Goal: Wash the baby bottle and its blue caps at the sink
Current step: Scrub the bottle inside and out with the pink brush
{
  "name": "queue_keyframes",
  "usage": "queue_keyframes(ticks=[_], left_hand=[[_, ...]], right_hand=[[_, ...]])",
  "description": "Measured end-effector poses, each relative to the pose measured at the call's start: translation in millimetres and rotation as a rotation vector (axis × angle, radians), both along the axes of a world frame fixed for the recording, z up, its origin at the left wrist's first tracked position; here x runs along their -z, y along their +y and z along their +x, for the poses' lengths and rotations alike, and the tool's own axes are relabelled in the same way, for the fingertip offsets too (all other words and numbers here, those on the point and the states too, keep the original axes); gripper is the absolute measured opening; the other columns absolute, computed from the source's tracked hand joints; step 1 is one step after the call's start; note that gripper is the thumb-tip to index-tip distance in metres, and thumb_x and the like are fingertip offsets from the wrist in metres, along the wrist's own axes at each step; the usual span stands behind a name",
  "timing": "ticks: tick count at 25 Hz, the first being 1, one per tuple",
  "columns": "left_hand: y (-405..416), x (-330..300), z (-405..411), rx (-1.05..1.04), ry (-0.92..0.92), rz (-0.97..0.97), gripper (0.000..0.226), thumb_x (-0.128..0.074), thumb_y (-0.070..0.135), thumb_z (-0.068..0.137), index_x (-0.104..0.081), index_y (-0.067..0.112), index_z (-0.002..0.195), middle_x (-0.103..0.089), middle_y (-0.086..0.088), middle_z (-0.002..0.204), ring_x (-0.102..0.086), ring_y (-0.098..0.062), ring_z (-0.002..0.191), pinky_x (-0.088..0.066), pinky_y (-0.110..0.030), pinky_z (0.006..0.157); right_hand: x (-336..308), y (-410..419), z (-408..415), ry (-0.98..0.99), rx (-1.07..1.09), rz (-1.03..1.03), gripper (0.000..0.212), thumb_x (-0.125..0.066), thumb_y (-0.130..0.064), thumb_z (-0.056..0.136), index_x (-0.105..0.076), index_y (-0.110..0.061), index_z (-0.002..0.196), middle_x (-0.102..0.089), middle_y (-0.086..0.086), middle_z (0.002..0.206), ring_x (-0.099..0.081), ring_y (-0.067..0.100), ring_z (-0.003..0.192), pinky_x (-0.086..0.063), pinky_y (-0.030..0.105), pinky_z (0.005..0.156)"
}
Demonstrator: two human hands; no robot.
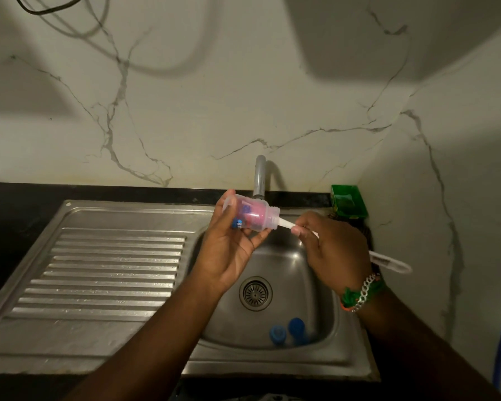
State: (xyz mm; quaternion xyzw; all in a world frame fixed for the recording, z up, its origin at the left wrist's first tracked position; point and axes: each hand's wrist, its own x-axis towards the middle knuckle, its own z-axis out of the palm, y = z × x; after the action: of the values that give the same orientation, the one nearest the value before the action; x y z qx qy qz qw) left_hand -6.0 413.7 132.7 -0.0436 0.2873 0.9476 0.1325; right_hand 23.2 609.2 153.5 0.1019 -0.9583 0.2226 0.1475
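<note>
My left hand (229, 247) grips a clear baby bottle (250, 214) lying sideways above the sink basin (310, 287), its open neck pointing right. A pink brush head fills the inside of the bottle. My right hand (333, 247) holds the white handle of the bottle brush (388, 263), whose looped end sticks out to the right past my wrist. Two blue caps (287, 331) lie on the basin floor near its front wall, below the drain (255, 293).
A grey tap (259, 178) stands behind the basin, just behind the bottle. A ribbed steel draining board (107, 273) spreads to the left. A green soap box (348, 201) sits at the back right corner. Marble walls close the back and right.
</note>
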Motion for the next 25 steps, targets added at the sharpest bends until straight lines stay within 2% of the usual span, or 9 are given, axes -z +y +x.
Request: queue_keyframes(ticks=[4,5,8,10,12,14,16,20,25], left_hand=[[2,-9,-9,0.002,0.1,0.105,0.045,-0.091,0.019,0.069,-0.06,0.019,0.102,-0.06,-0.01,0.11,-0.063,-0.024,0.107,-0.053,-0.052,0.102],[-1,-11,-12,0.012,0.125,0.108,0.044,-0.09,0.015,0.069,-0.06,0.02,0.101,-0.062,-0.007,0.106,-0.062,-0.023,0.106,-0.055,-0.051,0.099],[-7,-9,-14,-0.018,0.092,0.08,0.031,-0.075,0.01,0.077,-0.061,0.022,0.102,-0.064,-0.003,0.105,-0.059,-0.022,0.106,-0.058,-0.052,0.088],[-8,-6,-12,-0.025,0.086,0.079,0.035,-0.083,0.012,0.072,-0.061,0.02,0.098,-0.062,-0.003,0.103,-0.058,-0.023,0.102,-0.058,-0.052,0.082],[-10,-4,-11,-0.012,0.107,0.094,0.052,-0.094,0.011,0.057,-0.059,0.019,0.094,-0.06,-0.003,0.101,-0.058,-0.021,0.096,-0.059,-0.048,0.078],[-11,-3,-11,0.001,0.141,0.123,0.057,-0.096,0.01,0.053,-0.059,0.019,0.095,-0.06,-0.003,0.1,-0.058,-0.019,0.093,-0.058,-0.045,0.082],[-8,-3,-10,0.008,0.155,0.164,0.056,-0.094,0.009,0.055,-0.059,0.019,0.097,-0.06,-0.003,0.099,-0.058,-0.018,0.091,-0.053,-0.042,0.089],[6,-2,-9,-0.006,0.07,0.164,0.054,-0.094,0.008,0.056,-0.059,0.016,0.096,-0.057,-0.005,0.096,-0.056,-0.018,0.09,-0.051,-0.041,0.091],[-8,5,-12,-0.106,-0.015,0.026,0.024,-0.069,0.002,0.082,-0.059,0.018,0.096,-0.059,-0.005,0.095,-0.062,-0.02,0.09,-0.061,-0.047,0.072]], right_hand=[[-4,-13,-2,-0.769,-0.002,-0.879,0.036,-0.047,-0.031,0.105,-0.067,-0.014,0.081,-0.047,-0.005,0.05,-0.04,0.007,0.038,-0.032,0.021,0.042],[-6,-12,-2,-0.805,-0.017,-0.953,0.036,-0.049,-0.034,0.104,-0.067,-0.015,0.08,-0.048,-0.003,0.049,-0.04,0.007,0.037,-0.031,0.019,0.04],[-4,2,3,-0.198,-0.057,-0.282,0.022,-0.062,-0.045,0.095,-0.065,-0.028,0.083,-0.059,-0.008,0.06,-0.054,0.005,0.051,-0.042,0.021,0.049],[-3,3,3,0.016,-0.058,0.016,0.027,-0.053,-0.049,0.098,-0.064,-0.029,0.084,-0.054,-0.011,0.059,-0.052,0.006,0.053,-0.043,0.029,0.052],[2,2,3,-0.114,-0.111,-0.108,0.041,-0.042,-0.048,0.103,-0.064,-0.025,0.077,-0.049,-0.01,0.051,-0.047,0.006,0.047,-0.042,0.031,0.051],[6,1,2,-0.468,-0.173,-0.529,0.048,-0.042,-0.044,0.104,-0.064,-0.021,0.068,-0.046,-0.008,0.045,-0.041,0.005,0.042,-0.038,0.029,0.052],[4,-5,2,-0.538,-0.186,-0.648,0.043,-0.047,-0.041,0.103,-0.067,-0.02,0.072,-0.048,-0.005,0.046,-0.041,0.008,0.042,-0.038,0.029,0.051],[6,-19,7,-0.068,-0.156,-0.172,0.029,-0.052,-0.055,0.096,-0.062,-0.028,0.091,-0.053,-0.012,0.062,-0.051,0.007,0.054,-0.039,0.029,0.049],[8,0,5,-0.069,-0.176,-0.027,0.03,-0.042,-0.048,0.102,-0.066,-0.031,0.094,-0.058,-0.012,0.072,-0.053,0.004,0.063,-0.046,0.032,0.058]])
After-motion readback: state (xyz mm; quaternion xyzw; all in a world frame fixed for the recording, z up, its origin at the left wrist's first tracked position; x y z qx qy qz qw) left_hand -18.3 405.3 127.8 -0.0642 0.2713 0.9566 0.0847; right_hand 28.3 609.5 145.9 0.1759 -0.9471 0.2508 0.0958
